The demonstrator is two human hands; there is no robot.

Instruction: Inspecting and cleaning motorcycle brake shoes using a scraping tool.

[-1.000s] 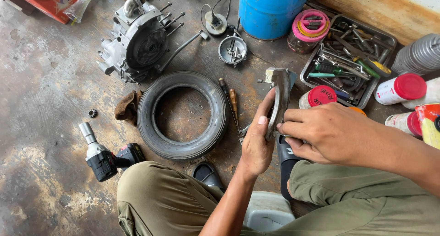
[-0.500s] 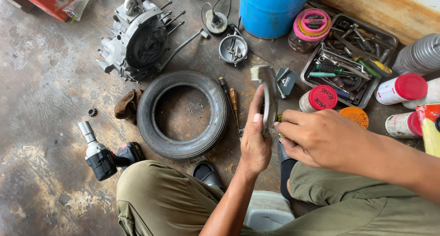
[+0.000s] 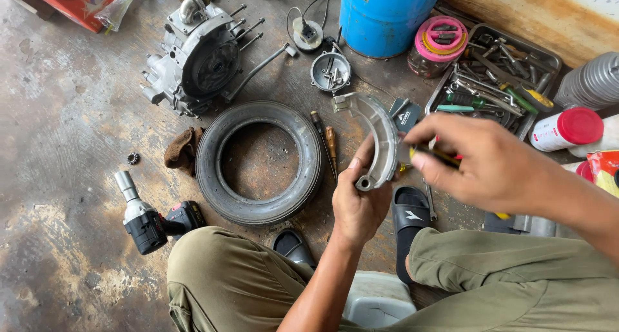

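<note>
My left hand (image 3: 358, 203) grips a curved metal brake shoe (image 3: 380, 135) by its lower end and holds it upright above the floor. My right hand (image 3: 480, 161) is at the shoe's right edge, closed on a small dark tool with a yellow stripe (image 3: 433, 153) whose tip touches the shoe's lining. Both forearms reach in from below and from the right, over my olive-trousered knees. A small black tyre (image 3: 258, 161) lies flat on the concrete just left of the left hand.
An engine casing (image 3: 196, 58) sits at the back left, a cordless impact wrench (image 3: 145, 219) at the lower left. A blue drum (image 3: 387, 13), a tray of tools (image 3: 496, 80), jars and two screwdrivers (image 3: 325, 145) crowd the right and back.
The brake shoe has turned in my left hand, showing more of its curved face. My right hand has lifted and moved up to the shoe's edge with the small tool.
</note>
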